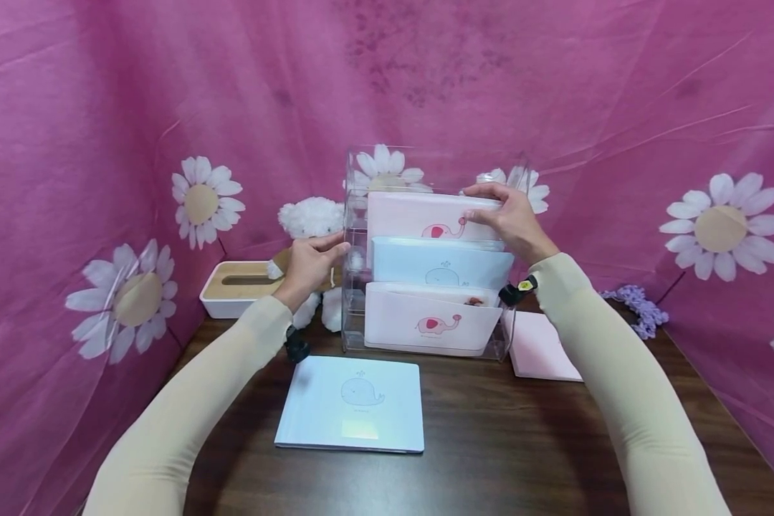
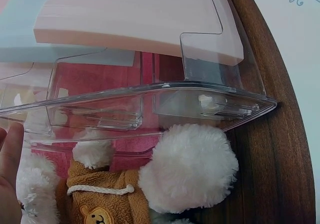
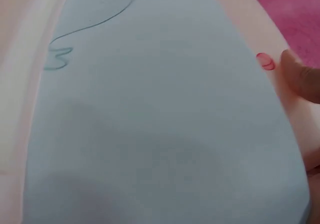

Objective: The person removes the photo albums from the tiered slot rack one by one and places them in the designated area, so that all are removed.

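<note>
A clear plastic rack (image 1: 355, 322) stands upright on the table, holding tiers of booklets. In its top tier sits a pink elephant booklet (image 1: 400, 211), pinched near its upper right corner by my right hand (image 1: 512, 221), thumb on the front. Below it are a blue whale booklet (image 1: 413, 261) and, lowest, another pink elephant booklet (image 1: 387, 315) in front. My left hand (image 1: 311, 265) touches the rack's left side with fingers extended; one finger (image 2: 11, 156) shows by the rack in the left wrist view. In the right wrist view, the right thumb (image 3: 300, 77) presses the pink cover.
A whale booklet (image 1: 322, 401) lies flat in front of the rack. Left of the rack are a white plush toy (image 1: 312, 215) and a tissue box (image 1: 222, 304) with a wooden top. To the right lie a pink booklet (image 1: 542, 351) and purple flowers (image 1: 648, 312).
</note>
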`<state>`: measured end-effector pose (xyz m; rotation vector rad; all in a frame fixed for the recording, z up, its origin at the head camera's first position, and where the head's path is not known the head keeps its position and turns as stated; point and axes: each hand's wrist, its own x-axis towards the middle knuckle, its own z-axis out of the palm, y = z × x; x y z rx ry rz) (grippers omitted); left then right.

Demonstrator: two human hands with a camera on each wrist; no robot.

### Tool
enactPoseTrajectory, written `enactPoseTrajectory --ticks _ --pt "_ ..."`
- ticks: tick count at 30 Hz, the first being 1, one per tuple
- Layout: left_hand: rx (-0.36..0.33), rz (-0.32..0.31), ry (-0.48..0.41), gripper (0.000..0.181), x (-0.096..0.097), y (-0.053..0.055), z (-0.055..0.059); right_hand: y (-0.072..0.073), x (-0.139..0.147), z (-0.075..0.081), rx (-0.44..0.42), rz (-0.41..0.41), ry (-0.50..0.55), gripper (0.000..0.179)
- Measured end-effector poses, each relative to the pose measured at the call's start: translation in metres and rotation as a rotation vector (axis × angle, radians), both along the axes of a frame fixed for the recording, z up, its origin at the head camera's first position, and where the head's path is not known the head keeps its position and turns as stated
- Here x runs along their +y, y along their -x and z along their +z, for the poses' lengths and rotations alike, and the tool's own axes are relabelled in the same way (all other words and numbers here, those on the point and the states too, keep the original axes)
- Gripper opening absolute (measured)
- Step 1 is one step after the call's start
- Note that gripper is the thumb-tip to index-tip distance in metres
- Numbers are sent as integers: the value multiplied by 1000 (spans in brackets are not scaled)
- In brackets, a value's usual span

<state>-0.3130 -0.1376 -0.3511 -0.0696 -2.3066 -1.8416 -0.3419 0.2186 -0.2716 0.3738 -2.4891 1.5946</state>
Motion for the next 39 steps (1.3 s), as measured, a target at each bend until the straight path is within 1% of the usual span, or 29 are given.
enactPoseTrajectory --ticks 4,7,10,15,18,25,29,32,39 --pt "3 0 7 38 0 0 0 1 -2 2 -37 -44 -36 49" --pt "2 4 2 36 0 0 0 2 -3 4 -54 -55 -57 49" --pt "-12 -3 -2 37 0 -1 0 3 -4 6 -45 -65 -60 49" --pt "-23 -12 -16 39 1 -1 -1 4 -8 9 -31 -79 11 55" --pt "-14 -13 -15 39 0 0 -1 4 -10 12 -30 -95 51 53" --pt "-17 -14 -17 39 0 0 0 -2 -9 19 -19 -109 94 49" --pt "-22 -21 -25 39 1 -1 1 -7 -6 28 17 -113 138 49" --pt "-20 -23 -35 39 1 -1 1 -10 -6 36 60 -106 185 49" --pt "-10 -13 -30 39 0 0 -1 -18 -2 50 140 -87 351 47"
